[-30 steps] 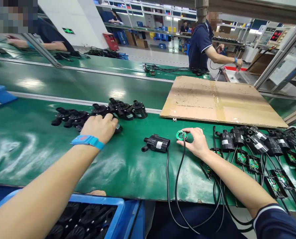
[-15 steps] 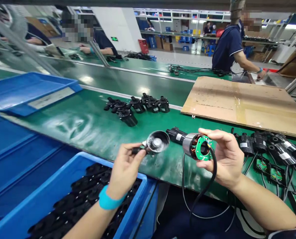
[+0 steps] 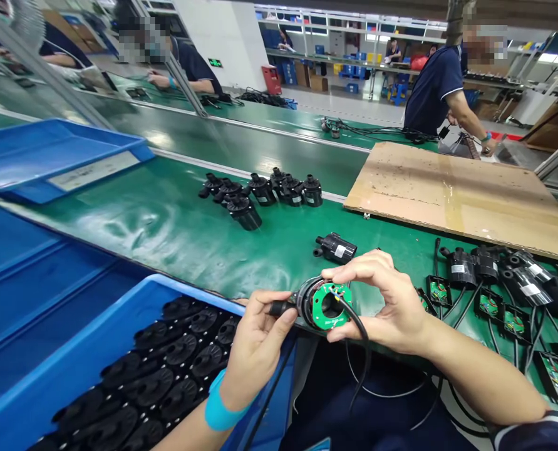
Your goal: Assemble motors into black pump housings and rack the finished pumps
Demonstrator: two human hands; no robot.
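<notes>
Green-faced core (image 3: pixel 322 314), now shifted against black housing (image 3: pixel 281 307) at near edge of table (image 3: pixel 189 244); left hand (image 3: pixel 255 338) pinching housing, right hand (image 3: pixel 398 307) pinching core; seemingly insertion, calling for straight alignment.

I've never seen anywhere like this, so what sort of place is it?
Probably a factory assembly area: a long green workbench, similar black housings grouped on it, and a blue bin packed with black parts.

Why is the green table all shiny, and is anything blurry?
Head view: pale glare streaks lie on the green tabletop, probably reflected lamps; head view: the green circuit board by the right hand looks fairly clear, though its tiny print is hard to read; head view: the far bench looks softer.
</notes>
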